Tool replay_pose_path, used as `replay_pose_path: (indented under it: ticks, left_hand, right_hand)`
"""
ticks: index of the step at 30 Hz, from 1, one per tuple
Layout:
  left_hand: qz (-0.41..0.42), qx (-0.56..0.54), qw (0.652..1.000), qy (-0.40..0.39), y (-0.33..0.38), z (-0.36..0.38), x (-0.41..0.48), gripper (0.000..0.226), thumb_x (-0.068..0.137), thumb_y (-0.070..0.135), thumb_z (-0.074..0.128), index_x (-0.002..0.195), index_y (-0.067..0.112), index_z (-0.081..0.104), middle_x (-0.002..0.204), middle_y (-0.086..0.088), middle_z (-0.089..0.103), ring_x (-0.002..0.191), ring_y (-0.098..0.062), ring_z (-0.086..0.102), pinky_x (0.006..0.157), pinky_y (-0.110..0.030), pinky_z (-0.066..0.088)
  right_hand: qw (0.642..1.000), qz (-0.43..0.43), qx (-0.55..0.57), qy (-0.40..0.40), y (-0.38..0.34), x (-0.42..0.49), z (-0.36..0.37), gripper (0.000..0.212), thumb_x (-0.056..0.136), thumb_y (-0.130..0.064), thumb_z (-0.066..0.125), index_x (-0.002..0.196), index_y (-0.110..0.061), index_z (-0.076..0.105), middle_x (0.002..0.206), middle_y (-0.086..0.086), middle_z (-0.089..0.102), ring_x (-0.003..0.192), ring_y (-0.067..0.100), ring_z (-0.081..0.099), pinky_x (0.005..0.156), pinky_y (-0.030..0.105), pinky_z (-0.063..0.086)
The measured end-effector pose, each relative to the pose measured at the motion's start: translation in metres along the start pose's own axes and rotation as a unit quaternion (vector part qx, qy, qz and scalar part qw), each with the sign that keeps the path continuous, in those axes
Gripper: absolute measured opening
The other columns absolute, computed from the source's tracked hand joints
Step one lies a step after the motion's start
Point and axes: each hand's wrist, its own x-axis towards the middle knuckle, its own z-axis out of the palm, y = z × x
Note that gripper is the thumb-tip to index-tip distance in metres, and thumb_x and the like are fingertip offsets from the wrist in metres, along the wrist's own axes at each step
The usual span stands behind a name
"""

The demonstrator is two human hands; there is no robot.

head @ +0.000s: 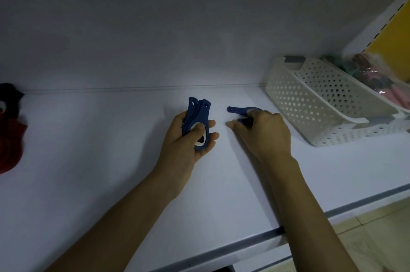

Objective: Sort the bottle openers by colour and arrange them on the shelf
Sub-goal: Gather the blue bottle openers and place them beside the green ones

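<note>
Head view, down onto shelf (111,161)

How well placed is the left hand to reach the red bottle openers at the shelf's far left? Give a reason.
Probably yes: the shelf shows nothing between the left hand and the red bottle openers, though that hand grips a stack of blue openers.

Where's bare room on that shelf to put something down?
Widest bare shelf: between the red openers and the left hand holding blue openers. Front-right corner is bare too. Crowded: right hand grips a loose opener, basket close beside.
</note>
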Motion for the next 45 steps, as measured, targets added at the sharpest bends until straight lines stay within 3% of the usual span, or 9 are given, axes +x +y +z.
replay_pose_path:
  ticks: [6, 11, 15, 22, 28, 34, 38, 43, 45]
  left_hand:
    - [0.013, -0.043, 0.999, 0.001, 0.005, 0.0, 0.006, 0.027, 0.094, 0.001, 0.045, 0.11, 0.018, 0.059, 0.098, -0.007, 0.071, 0.084, -0.019, 0.07, 0.071, -0.024, 0.056]
    - [0.0, 0.006, 0.999, -0.041, 0.0, 0.001, 0.006, 0.036, 0.085, 0.019, 0.056, 0.12, 0.013, 0.055, 0.112, -0.008, 0.066, 0.096, -0.017, 0.067, 0.075, -0.027, 0.056]
    - [0.024, 0.153, 0.987, -0.04, -0.001, 0.002, 0.004, 0.041, 0.075, 0.019, 0.071, 0.113, 0.026, 0.057, 0.106, 0.004, 0.068, 0.096, -0.014, 0.066, 0.073, -0.027, 0.055]
    - [-0.019, 0.006, 0.999, -0.036, 0.002, -0.006, 0.004, 0.032, 0.091, 0.003, 0.049, 0.116, 0.021, 0.057, 0.101, -0.005, 0.073, 0.092, -0.026, 0.07, 0.072, -0.031, 0.058]
    - [-0.053, -0.079, 0.995, 0.032, 0.005, -0.004, 0.007, 0.022, 0.093, 0.003, 0.047, 0.107, 0.015, 0.06, 0.083, -0.004, 0.074, 0.07, -0.016, 0.071, 0.059, -0.027, 0.057]
    - [-0.062, -0.121, 0.989, 0.061, 0.007, -0.003, 0.009, 0.036, 0.093, 0.022, 0.051, 0.127, 0.011, 0.052, 0.109, -0.013, 0.062, 0.093, -0.024, 0.065, 0.071, -0.032, 0.055]
    - [-0.046, -0.077, 0.995, 0.03, 0.01, -0.003, 0.006, 0.054, 0.079, 0.029, 0.058, 0.13, 0.012, 0.051, 0.108, -0.008, 0.065, 0.091, -0.017, 0.067, 0.069, -0.029, 0.056]
    - [0.015, -0.011, 0.999, 0.037, 0.01, 0.0, 0.0, 0.039, 0.096, 0.012, 0.047, 0.134, 0.019, 0.046, 0.11, -0.007, 0.064, 0.079, -0.011, 0.069, 0.066, -0.025, 0.056]
    - [0.058, 0.072, 0.995, 0.034, 0.01, 0.006, -0.006, 0.037, 0.094, 0.012, 0.051, 0.129, 0.025, 0.05, 0.114, -0.003, 0.064, 0.086, -0.011, 0.069, 0.067, -0.024, 0.055]
  right_hand:
    - [0.923, 0.094, 0.344, 0.147, -0.013, 0.003, -0.009, 0.039, 0.098, -0.04, 0.044, 0.077, -0.016, 0.067, 0.069, -0.006, 0.068, 0.065, 0.009, 0.063, 0.062, 0.028, 0.049]
    - [0.757, 0.136, 0.63, -0.109, -0.033, 0.001, -0.006, 0.046, 0.095, -0.043, 0.042, 0.071, -0.014, 0.067, 0.07, 0.004, 0.07, 0.069, 0.02, 0.066, 0.075, 0.039, 0.057]
    - [0.771, 0.054, 0.628, -0.09, -0.042, 0.001, 0.004, 0.021, 0.094, -0.021, 0.055, 0.083, -0.015, 0.072, 0.092, 0.009, 0.071, 0.088, 0.022, 0.067, 0.084, 0.039, 0.055]
    - [0.991, 0.027, 0.122, 0.058, -0.005, 0.017, 0.014, 0.04, 0.093, -0.037, 0.055, 0.128, -0.016, 0.055, 0.132, 0.005, 0.055, 0.123, 0.022, 0.047, 0.099, 0.028, 0.039]
    - [0.993, -0.053, -0.108, 0.017, -0.006, 0.012, 0.017, 0.029, 0.098, -0.03, 0.042, 0.101, -0.015, 0.066, 0.093, 0.005, 0.066, 0.079, 0.021, 0.051, 0.064, 0.029, 0.033]
    - [0.972, -0.106, 0.154, 0.143, -0.041, -0.007, 0.006, 0.02, 0.094, -0.019, 0.052, 0.092, -0.008, 0.069, 0.072, 0.007, 0.07, 0.056, 0.023, 0.06, 0.052, 0.035, 0.05]
    - [0.957, -0.256, 0.111, 0.077, -0.06, -0.024, 0.013, 0.028, 0.093, -0.028, 0.049, 0.084, -0.012, 0.07, 0.069, 0.003, 0.068, 0.057, 0.019, 0.061, 0.052, 0.035, 0.05]
    - [0.907, -0.082, 0.413, 0.024, -0.06, -0.021, 0.007, 0.018, 0.092, -0.034, 0.053, 0.101, -0.02, 0.06, 0.097, -0.006, 0.067, 0.083, 0.008, 0.064, 0.067, 0.025, 0.05]
    - [0.892, -0.009, 0.449, -0.057, -0.062, -0.016, 0.004, 0.051, 0.08, -0.054, 0.064, 0.118, -0.02, 0.056, 0.115, -0.004, 0.062, 0.102, 0.009, 0.06, 0.081, 0.028, 0.051]
